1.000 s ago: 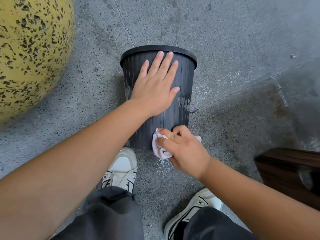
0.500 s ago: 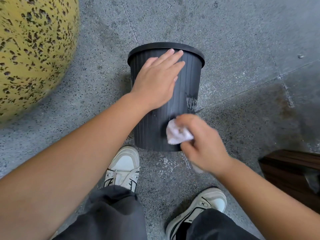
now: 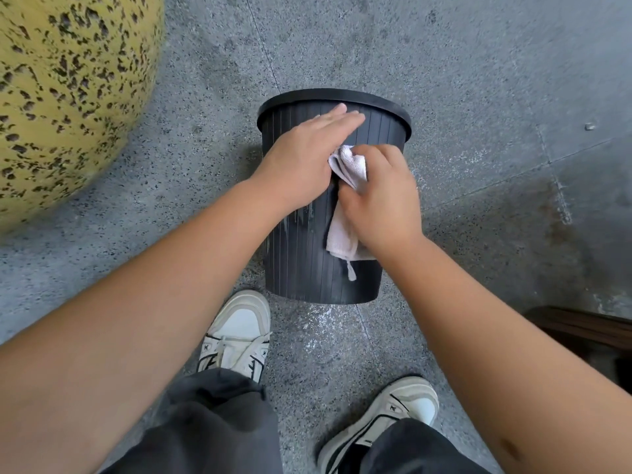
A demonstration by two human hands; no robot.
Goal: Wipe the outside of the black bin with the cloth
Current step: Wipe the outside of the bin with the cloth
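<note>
Two hands work the bin (image 3: 301, 261) at frame centre: left hand (image 3: 301, 159) flat, steadying; right hand (image 3: 379, 196) gripping the cloth (image 3: 342, 234). Bin likely light (brace near the rim); cloth soft.

left hand (image 3: 301, 162) flat, right hand (image 3: 383, 196) curled

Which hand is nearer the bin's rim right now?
Left. The left hand lies flat with fingertips just under the bin's rim; the right hand grips the cloth lower on the wall.
</note>
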